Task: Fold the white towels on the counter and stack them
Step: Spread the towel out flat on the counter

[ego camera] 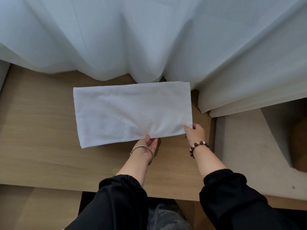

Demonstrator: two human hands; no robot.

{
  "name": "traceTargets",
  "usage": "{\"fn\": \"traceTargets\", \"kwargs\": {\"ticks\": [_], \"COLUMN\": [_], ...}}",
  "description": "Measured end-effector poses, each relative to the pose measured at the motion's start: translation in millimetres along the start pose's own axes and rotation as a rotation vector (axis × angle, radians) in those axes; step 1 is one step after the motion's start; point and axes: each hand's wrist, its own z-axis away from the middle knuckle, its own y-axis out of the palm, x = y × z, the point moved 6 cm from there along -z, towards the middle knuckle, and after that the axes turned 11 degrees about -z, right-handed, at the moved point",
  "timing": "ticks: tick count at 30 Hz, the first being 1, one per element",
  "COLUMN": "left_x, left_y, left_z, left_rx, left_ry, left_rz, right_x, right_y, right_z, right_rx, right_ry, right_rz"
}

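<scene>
Both hands are pinching the towel's near edge: the left hand [148, 144] around mid-edge, the right hand [194, 132] at its right corner. The towel [131, 112] is lying flat on the counter [41, 130], its far edge reaching the curtain [132, 39].

Both arms reach forward over the worktop's [41, 130] near edge, black sleeves [123, 196] pushed to mid-forearm. The left hand [148, 145], a bangle [140, 147] at its wrist, pinches the towel [132, 110] at its near edge. The right hand [194, 132], beads [198, 143] at its wrist, pinches the near right corner.
</scene>
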Motion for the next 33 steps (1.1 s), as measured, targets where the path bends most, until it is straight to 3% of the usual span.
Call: {"fn": "traceTargets", "kwargs": {"ticks": [6, 14, 19, 24, 33], "left_x": [-1.6, -3.4, -5.2, -5.6, -7.3], "left_y": [2.2, 2.0, 1.8, 0.2, 5.2], "left_z": [1.1, 1.8, -4.8, -9.7, -14.1], "left_rx": [-0.006, -0.038, -0.036, -0.039, -0.046], "left_ry": [0.007, 0.014, 0.01, 0.014, -0.023], "left_rz": [0.018, 0.015, -0.003, -0.006, -0.04], "right_x": [0.8, 61.4, 115.5, 137.4, 143.4], "right_y": [0.6, 7.5, 38.3, 56.0, 62.5], "right_z": [-4.4, -12.3, -52.7, -73.0, -72.5], "right_rx": [0.055, -0.087, 0.082, 0.164, -0.018], "right_ry": [0.095, -0.316, -0.276, -0.342, -0.559], "right_rz": [-0.116, 0.193, 0.084, 0.272, 0.335]}}
